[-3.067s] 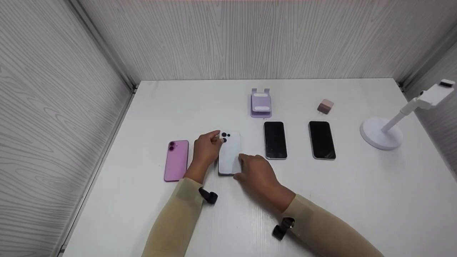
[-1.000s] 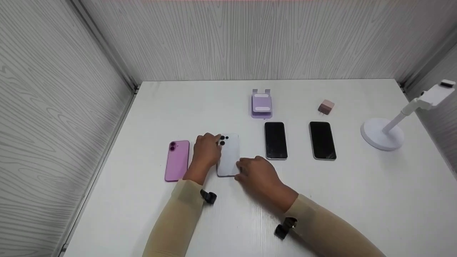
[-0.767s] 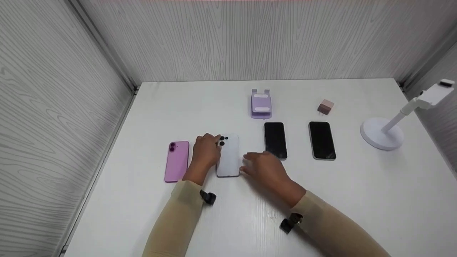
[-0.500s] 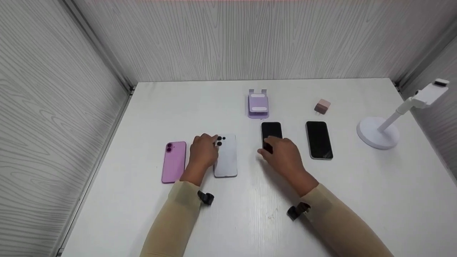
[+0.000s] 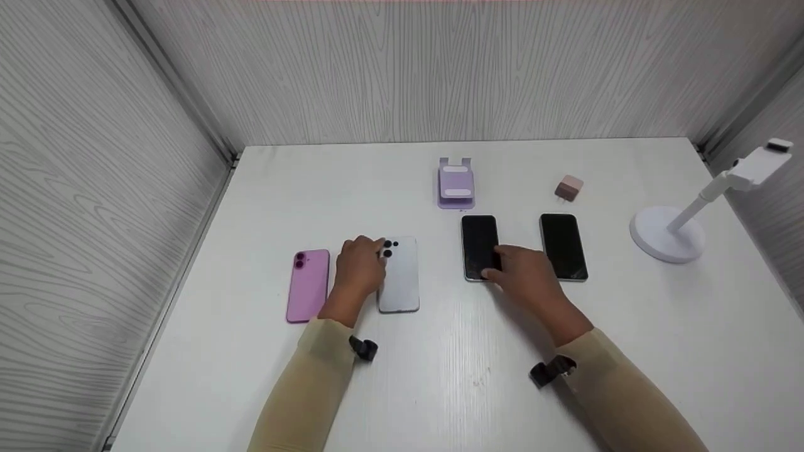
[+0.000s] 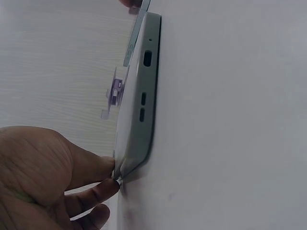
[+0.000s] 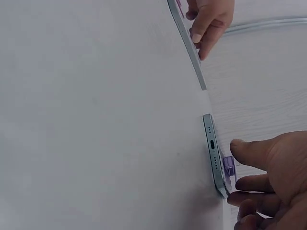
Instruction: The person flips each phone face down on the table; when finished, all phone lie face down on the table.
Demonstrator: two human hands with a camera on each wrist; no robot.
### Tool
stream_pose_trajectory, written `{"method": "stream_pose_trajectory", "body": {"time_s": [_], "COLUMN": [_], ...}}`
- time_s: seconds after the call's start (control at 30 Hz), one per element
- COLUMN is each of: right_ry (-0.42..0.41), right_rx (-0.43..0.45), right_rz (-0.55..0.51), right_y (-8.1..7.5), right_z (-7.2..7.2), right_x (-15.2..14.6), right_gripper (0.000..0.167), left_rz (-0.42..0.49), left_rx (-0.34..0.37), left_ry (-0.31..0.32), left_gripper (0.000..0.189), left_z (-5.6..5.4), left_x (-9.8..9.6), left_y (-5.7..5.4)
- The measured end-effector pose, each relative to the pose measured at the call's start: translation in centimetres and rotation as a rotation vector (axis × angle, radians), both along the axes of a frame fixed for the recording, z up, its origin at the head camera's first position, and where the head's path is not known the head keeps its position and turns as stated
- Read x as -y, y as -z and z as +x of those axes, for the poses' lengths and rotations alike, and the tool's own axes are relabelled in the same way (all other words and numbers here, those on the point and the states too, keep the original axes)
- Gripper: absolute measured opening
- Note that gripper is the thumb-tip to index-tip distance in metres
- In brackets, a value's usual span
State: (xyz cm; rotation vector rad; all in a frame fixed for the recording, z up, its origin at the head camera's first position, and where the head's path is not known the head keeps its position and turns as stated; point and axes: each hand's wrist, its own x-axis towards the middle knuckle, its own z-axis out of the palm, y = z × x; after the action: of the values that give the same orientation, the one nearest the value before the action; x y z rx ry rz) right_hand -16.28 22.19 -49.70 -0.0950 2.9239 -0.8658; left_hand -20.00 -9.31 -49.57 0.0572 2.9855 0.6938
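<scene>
A white smartphone (image 5: 403, 282) lies back up on the table, its camera lenses at the upper left. My left hand (image 5: 360, 267) pinches its left edge near the lenses; the left wrist view shows thumb and finger meeting at that edge. Right of it, a black-screened smartphone (image 5: 479, 242) lies face up. My right hand (image 5: 527, 276) is at its lower right, thumb over the bottom edge and a finger by the right side. In the right wrist view the thumb and fingers stand apart, with fingertips close to the phone's side (image 7: 214, 155); contact is unclear.
A pink phone (image 5: 308, 289) lies left of my left hand. Another black-screened phone (image 5: 564, 245) sits just beyond my right hand. Behind are a purple phone stand (image 5: 456, 183) and a pink charger plug (image 5: 569, 187). A white round-based stand (image 5: 668, 235) rises at the right.
My right hand has left the white phone's right edge and moved rightward to the nearer black-screened phone. My left hand stays at the white phone, which shifted slightly toward me earlier on.
</scene>
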Motion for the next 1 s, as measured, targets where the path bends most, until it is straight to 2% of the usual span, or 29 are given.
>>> {"method": "stream_pose_trajectory", "body": {"time_s": [0.2, 0.3, 0.4, 0.53, 0.67, 1.0], "right_ry": [-0.026, -0.028, -0.036, -0.042, -0.043, -0.069], "right_rx": [0.04, 0.05, 0.048, 0.035, 0.016, -0.034], "right_rz": [-0.019, -0.031, -0.036, -0.044, -0.048, -0.056], "right_y": [-0.2, -0.1, 0.1, 0.5, 0.7, 0.7], "right_z": [0.5, 0.5, 0.5, 0.5, 0.6, 0.7], "right_x": [-0.5, -0.7, -0.9, -1.0, -1.1, -1.3], "right_gripper": [0.071, 0.073, 0.075, 0.074, 0.071, 0.063], "left_rz": [-0.008, -0.011, -0.018, -0.015, -0.018, -0.045], "left_rx": [0.01, 0.012, 0.006, 0.007, 0.002, 0.004], "left_ry": [-0.02, -0.036, -0.016, 0.103, 0.236, 0.405], "left_gripper": [0.048, 0.055, 0.064, 0.077, 0.087, 0.093], "left_z": [-0.1, -0.1, 0.0, -0.1, -0.3, -0.9], "left_x": [-0.5, -1.6, -3.1, -5.2, -7.2, -10.3], "left_y": [-0.4, -0.7, -1.1, -1.6, -1.6, -0.9]}}
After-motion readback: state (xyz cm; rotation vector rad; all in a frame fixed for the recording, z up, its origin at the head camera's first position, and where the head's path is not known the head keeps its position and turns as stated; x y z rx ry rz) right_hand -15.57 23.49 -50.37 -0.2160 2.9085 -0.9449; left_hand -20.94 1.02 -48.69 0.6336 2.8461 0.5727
